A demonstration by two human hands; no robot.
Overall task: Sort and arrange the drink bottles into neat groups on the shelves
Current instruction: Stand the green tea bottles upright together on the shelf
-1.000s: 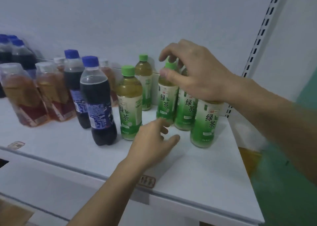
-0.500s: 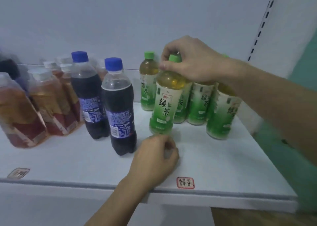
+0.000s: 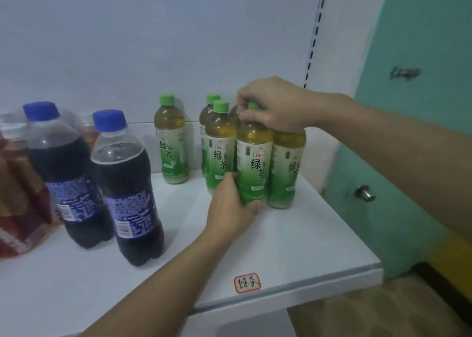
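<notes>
Several green tea bottles with green caps stand on the white shelf at its right end. My right hand grips the cap of the front green tea bottle from above. My left hand wraps round the base of that same bottle. Close beside it stand another green tea bottle on the left and one on the right. A lone green tea bottle stands apart, further left near the back wall.
Two dark cola bottles with blue caps stand left of centre. Amber drink bottles with red labels crowd the far left. A red-bordered label sticker sits at the shelf's front edge. A teal door with a knob is to the right.
The front green tea bottle has moved right, up against the group. My left hand, resting on the shelf before, now holds that bottle's base. My right hand stays on its cap.
</notes>
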